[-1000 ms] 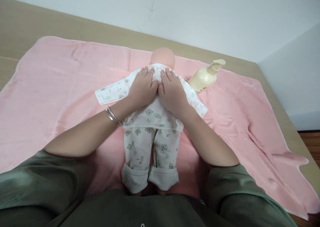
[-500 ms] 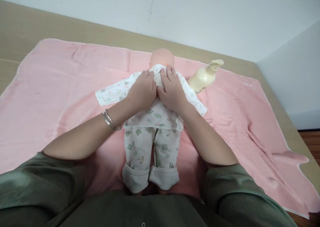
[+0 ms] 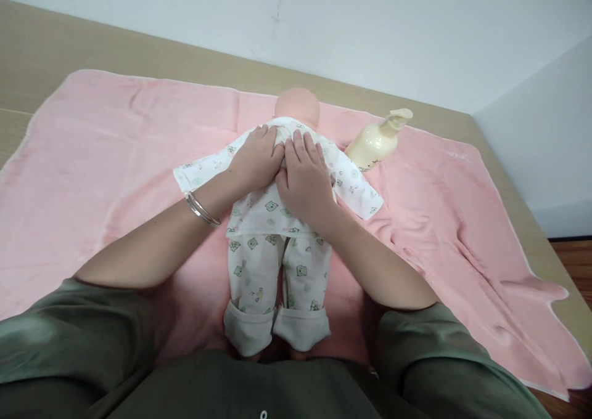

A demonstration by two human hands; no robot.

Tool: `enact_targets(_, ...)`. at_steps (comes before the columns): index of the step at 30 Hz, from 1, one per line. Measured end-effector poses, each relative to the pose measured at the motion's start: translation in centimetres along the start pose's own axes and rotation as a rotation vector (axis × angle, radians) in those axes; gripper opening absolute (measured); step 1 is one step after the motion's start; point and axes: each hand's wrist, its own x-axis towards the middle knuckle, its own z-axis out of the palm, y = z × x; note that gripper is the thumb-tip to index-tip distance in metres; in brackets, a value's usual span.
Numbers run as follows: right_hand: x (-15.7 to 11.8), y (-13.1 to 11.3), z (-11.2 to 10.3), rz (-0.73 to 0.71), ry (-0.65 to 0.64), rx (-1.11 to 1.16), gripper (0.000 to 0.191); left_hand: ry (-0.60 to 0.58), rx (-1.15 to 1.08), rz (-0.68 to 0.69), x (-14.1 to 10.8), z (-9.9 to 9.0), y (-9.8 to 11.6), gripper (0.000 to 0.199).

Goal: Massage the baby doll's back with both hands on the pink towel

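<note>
A baby doll [image 3: 296, 103] lies face down, its bald head away from me. It wears a white printed top [image 3: 261, 212] and matching trousers [image 3: 259, 271] with turned-up cuffs. My left hand [image 3: 259, 155] lies flat on the left side of its upper back, fingers stretched out. Beside it, my right hand [image 3: 305, 175] rests on the middle and right of the back, fingers spread a little. The two hands meet near the doll's spine. Both press on the cloth and grip nothing. The doll's face is hidden.
Under the doll a pink blanket [image 3: 124, 142] spreads over a wooden table [image 3: 185, 55], with folds at the right. A cream pump bottle [image 3: 374, 145] leans or lies by the doll's right-hand sleeve. A white wall [image 3: 370, 31] stands behind the table.
My right hand has slid down the doll's back toward me and slightly left. My left hand has shifted slightly up and left. The wrinkled collar now lies flatter.
</note>
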Motion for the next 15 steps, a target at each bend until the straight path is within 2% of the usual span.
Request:
enact_targets(3, 1.6, 1.6, 0.0, 0.045, -0.004, 0.076, 0.066, -0.081, 0.086, -0.007, -0.8, -0.6, 1.8, 0.055)
enact_targets(6, 3.2, 3.2, -0.3, 0.162, -0.03, 0.131, 0.07, -0.092, 0.116, -0.111, -1.6, -1.4, 4.2, 0.063)
enact_targets(8, 3.6, 3.7, -0.4, 0.188, -0.034, 0.137, 0.071, -0.078, 0.131, -0.148, -2.0, -1.6, 5.3, 0.067)
enact_targets(11, 3.1, 3.4, -0.4, 0.149, 0.012, 0.085, 0.067, -0.042, 0.116, -0.12, -2.0, -1.8, 5.7, 0.061)
enact_targets(15, 1.8, 2.0, -0.7, 0.117, 0.01, -0.021, 0.063, -0.008, 0.045, -0.13, -1.1, -2.1, 4.9, 0.045)
